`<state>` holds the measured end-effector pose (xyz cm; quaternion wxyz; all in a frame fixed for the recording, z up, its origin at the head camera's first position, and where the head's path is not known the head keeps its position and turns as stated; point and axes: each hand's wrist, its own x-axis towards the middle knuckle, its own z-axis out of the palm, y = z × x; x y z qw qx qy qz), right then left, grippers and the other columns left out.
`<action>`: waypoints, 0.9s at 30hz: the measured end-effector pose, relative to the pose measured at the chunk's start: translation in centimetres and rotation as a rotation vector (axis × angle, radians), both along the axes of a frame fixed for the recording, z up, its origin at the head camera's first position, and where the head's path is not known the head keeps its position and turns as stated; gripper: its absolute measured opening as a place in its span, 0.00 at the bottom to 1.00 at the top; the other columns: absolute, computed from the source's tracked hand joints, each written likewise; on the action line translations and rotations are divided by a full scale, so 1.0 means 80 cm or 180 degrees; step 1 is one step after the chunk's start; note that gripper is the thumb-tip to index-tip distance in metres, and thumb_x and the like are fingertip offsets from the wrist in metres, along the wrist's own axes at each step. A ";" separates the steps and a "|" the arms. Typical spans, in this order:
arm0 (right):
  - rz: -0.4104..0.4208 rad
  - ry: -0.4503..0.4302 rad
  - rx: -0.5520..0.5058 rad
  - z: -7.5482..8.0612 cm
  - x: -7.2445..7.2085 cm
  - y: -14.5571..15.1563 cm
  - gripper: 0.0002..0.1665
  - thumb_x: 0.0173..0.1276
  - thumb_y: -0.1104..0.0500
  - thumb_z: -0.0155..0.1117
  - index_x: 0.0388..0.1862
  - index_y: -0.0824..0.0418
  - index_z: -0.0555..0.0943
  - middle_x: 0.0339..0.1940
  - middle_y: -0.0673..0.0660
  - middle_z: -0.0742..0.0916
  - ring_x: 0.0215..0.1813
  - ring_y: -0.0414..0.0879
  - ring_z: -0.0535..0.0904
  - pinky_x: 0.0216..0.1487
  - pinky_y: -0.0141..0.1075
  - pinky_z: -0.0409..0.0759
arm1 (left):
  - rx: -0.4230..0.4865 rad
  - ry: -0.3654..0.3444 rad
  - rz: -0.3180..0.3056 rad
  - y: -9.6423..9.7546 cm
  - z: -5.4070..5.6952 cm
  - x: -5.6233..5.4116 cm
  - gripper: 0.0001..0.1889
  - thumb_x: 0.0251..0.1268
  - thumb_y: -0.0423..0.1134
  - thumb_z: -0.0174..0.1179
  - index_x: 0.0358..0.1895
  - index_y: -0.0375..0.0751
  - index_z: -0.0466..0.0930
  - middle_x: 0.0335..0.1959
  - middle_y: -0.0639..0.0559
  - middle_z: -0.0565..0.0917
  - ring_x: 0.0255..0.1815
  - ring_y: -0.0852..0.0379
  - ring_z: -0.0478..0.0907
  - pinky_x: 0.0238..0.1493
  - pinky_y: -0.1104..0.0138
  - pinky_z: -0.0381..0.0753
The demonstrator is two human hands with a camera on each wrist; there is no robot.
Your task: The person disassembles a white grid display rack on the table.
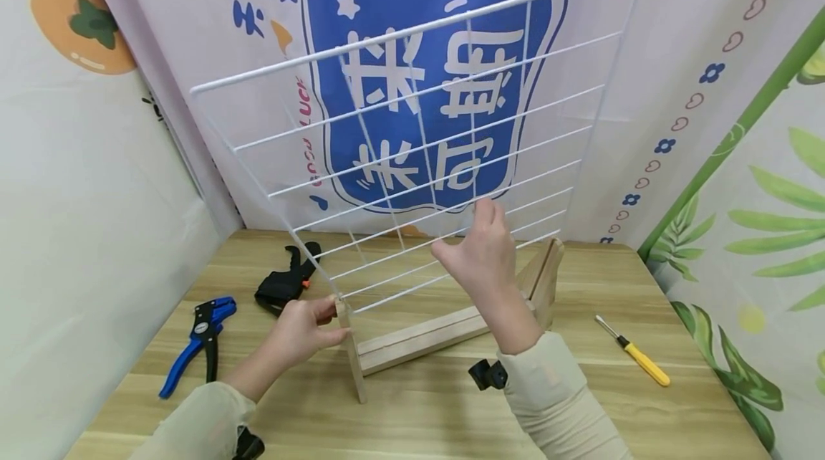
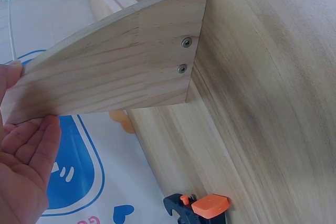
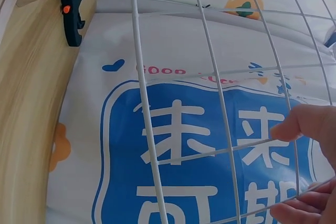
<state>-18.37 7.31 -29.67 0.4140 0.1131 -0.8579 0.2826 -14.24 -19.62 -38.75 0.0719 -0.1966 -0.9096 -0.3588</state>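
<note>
My left hand [image 1: 296, 334] pinches the upper end of the near left side panel [image 1: 353, 363] of a wooden stand, thumb on one side and fingers on the other. In the left wrist view this panel [image 2: 121, 61] has a curved edge and two screws. A crossbar [image 1: 419, 342] joins it to the right side panel [image 1: 548, 281]. Above the stand a white wire grid [image 1: 468, 14] rises at a tilt, its lower corner beside my left fingertips. My right hand [image 1: 480, 256] grips the grid's wires, thumb and fingers on separate wires [image 3: 296, 166] in the right wrist view.
Left on the wooden table lie blue-and-black wire strippers [image 1: 200, 345] and a black clamp [image 1: 280, 288] with orange parts. A yellow-handled screwdriver [image 1: 634, 352] lies at the right. A printed cloth backdrop [image 1: 271, 209] stands behind the table.
</note>
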 end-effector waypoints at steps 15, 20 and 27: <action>-0.0268 0.0054 0.0040 -0.009 0.014 0.016 0.32 0.32 0.55 0.72 0.34 0.69 0.69 0.27 0.61 0.75 0.19 0.51 0.67 0.12 0.38 0.68 | -0.0018 -0.0109 0.0141 0.002 0.003 0.001 0.16 0.48 0.35 0.69 0.43 0.34 0.82 0.41 0.39 0.84 0.41 0.43 0.83 0.40 0.63 0.84; -0.0362 -0.0029 0.0108 -0.019 0.014 0.027 0.34 0.34 0.55 0.72 0.38 0.70 0.70 0.28 0.62 0.77 0.26 0.54 0.72 0.18 0.41 0.75 | -0.0047 -0.0036 0.0150 0.002 0.001 0.000 0.23 0.48 0.35 0.70 0.49 0.30 0.80 0.42 0.37 0.84 0.41 0.43 0.83 0.40 0.62 0.84; -0.0424 -0.0297 0.0056 -0.035 0.020 0.043 0.37 0.36 0.51 0.73 0.41 0.71 0.70 0.31 0.63 0.77 0.25 0.54 0.71 0.18 0.42 0.75 | -0.0019 -0.0174 0.0218 0.002 -0.001 0.000 0.26 0.49 0.35 0.69 0.54 0.30 0.77 0.42 0.37 0.84 0.43 0.42 0.82 0.40 0.61 0.84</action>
